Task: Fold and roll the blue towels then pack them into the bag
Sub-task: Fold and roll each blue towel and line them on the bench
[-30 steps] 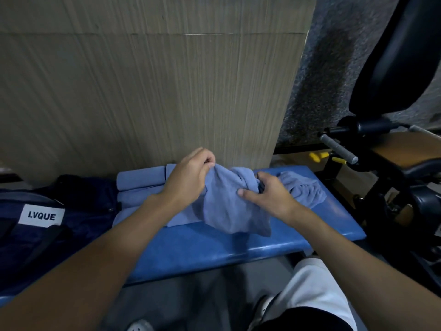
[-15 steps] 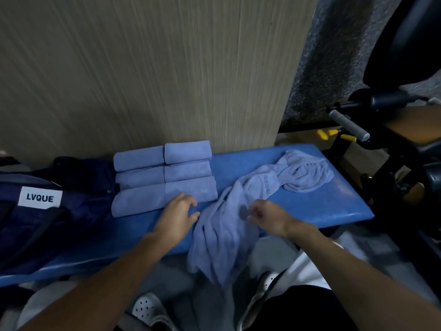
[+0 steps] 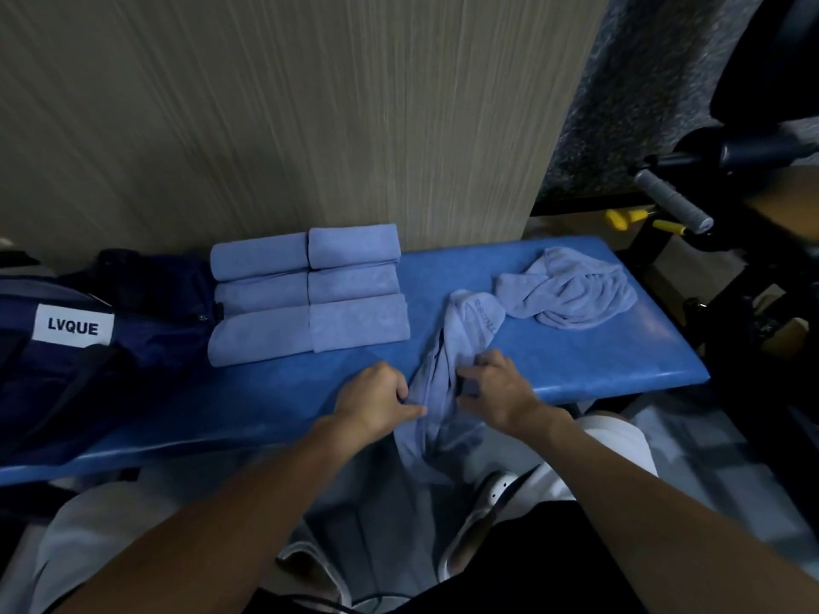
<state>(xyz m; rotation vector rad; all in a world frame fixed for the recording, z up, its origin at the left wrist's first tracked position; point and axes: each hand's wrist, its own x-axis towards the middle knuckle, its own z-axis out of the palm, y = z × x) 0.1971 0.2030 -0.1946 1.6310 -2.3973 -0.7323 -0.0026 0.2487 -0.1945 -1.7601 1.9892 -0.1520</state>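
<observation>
Closer together than before, the left hand (image 3: 376, 398) and right hand (image 3: 498, 392) both pinch the loose blue towel (image 3: 469, 323) hanging over the front edge of the desk (image 3: 554, 361), beside the rolled towels (image 3: 310, 290).

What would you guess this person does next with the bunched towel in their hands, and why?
Probably pull the left hand and right hand apart to spread the towel flat on the bench. Both hands grip it close together, and it lies bunched, partly hanging over the front edge; it likely needs opening out before folding like the rolled towels.
</observation>
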